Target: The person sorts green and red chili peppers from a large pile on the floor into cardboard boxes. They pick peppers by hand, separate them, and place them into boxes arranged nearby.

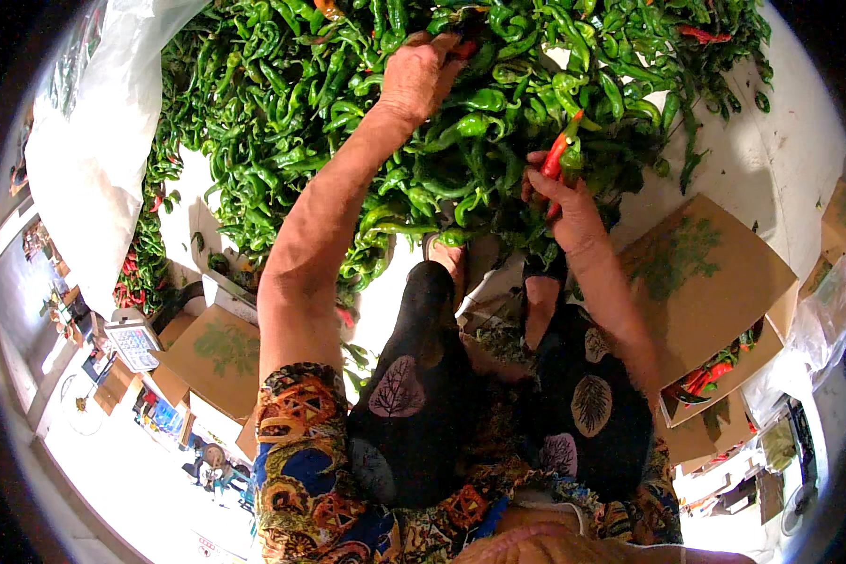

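Note:
A big heap of green chili peppers (282,122) spreads before me, with a few red ones among them. My left hand (417,80) is over the far middle of the heap, its fingers closed on a dark red chili pepper (462,50); the fingertips are partly hidden. Nearer and to the right, my right hand (571,209) is closed around a bright red chili pepper (556,157) that points up out of the fingers. Another red tip shows below its fingers, and a green pepper lies right beside it.
An open cardboard box (714,282) with red peppers inside stands at my right. On the left are another cardboard box (218,352), a digital scale (134,345) and a translucent plastic sheet (103,141). More red peppers (133,277) lie beyond the scale.

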The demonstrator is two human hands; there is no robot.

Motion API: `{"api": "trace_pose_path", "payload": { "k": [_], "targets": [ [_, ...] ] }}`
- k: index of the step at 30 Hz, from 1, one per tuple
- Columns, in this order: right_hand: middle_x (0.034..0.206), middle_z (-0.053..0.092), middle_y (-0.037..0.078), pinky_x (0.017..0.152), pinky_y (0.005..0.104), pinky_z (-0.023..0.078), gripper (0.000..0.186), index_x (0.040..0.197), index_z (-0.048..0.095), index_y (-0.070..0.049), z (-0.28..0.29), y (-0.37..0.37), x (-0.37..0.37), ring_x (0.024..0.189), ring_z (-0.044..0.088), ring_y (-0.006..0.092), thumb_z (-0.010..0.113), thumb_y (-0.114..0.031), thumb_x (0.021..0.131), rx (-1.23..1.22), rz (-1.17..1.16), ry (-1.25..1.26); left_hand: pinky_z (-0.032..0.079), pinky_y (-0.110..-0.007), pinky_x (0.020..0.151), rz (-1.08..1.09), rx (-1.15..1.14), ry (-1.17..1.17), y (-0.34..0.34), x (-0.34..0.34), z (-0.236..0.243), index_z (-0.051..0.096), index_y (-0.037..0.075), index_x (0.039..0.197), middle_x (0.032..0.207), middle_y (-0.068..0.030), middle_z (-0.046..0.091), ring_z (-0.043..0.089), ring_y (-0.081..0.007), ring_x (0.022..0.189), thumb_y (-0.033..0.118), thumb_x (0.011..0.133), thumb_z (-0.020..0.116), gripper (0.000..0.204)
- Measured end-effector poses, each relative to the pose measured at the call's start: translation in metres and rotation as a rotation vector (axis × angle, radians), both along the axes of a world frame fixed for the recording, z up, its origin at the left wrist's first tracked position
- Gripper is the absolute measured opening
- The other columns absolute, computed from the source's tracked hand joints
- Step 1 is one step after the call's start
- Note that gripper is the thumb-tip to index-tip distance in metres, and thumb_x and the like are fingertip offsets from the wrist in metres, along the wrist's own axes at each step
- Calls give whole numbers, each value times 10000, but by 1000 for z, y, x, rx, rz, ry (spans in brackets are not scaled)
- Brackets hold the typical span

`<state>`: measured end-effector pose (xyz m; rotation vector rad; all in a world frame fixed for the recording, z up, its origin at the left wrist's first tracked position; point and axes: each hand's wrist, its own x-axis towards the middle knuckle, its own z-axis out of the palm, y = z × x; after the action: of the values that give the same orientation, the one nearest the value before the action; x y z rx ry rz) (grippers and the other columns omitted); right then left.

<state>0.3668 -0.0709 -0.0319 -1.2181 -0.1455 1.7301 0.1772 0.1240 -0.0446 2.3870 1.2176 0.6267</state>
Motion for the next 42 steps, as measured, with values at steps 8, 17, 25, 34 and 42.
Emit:
{"api": "trace_pose_path", "payload": {
  "k": [8, 17, 25, 34, 42],
  "targets": [
    [969, 614, 21, 794, 302, 472, 385, 1075, 581, -56, 11, 7, -2, 889, 591, 149, 731, -147, 732, 34, 21, 70, 484, -381, 631, 168, -140, -228, -100, 0, 42, 608, 38, 1051, 842, -164, 613, 589, -327, 718, 42, 769, 649, 285],
    [1046, 599, 15, 836, 328, 479, 541, 1216, 519, -102, 10, 4, -6, 930, 582, 181, 732, -118, 719, -30, -220, 105, 499, -373, 842, -491, -705, -326, -106, 10, 46, 524, 56, 1249, 1096, -148, 597, 594, -300, 968, 159, 706, 765, 603],
    [1031, 618, 75, 849, 374, 492, 463, 1160, 538, -53, 9, 6, 5, 919, 605, 229, 655, 30, 720, -8, -132, 55, 481, -441, 813, 40, 111, 592, 34, 1, -13, 590, 110, 1063, 1046, -100, 583, 525, -334, 963, 245, 712, 701, 392],
    [960, 601, 95, 873, 389, 467, 438, 1121, 521, -22, 11, 0, 6, 936, 581, 243, 635, 42, 703, 75, -24, 93, 410, -396, 797, 209, 39, -144, -29, -21, 1, 585, 60, 1023, 934, -123, 584, 497, -335, 873, 5, 643, 693, 399],
    [980, 597, 94, 920, 392, 449, 439, 1114, 523, -17, 16, 2, -9, 954, 576, 246, 627, 58, 694, 77, 66, 111, 412, -393, 867, 140, 97, -23, -85, -54, 48, 596, 78, 1077, 1034, -92, 581, 499, -307, 968, -59, 579, 643, 519]
  ]
}}
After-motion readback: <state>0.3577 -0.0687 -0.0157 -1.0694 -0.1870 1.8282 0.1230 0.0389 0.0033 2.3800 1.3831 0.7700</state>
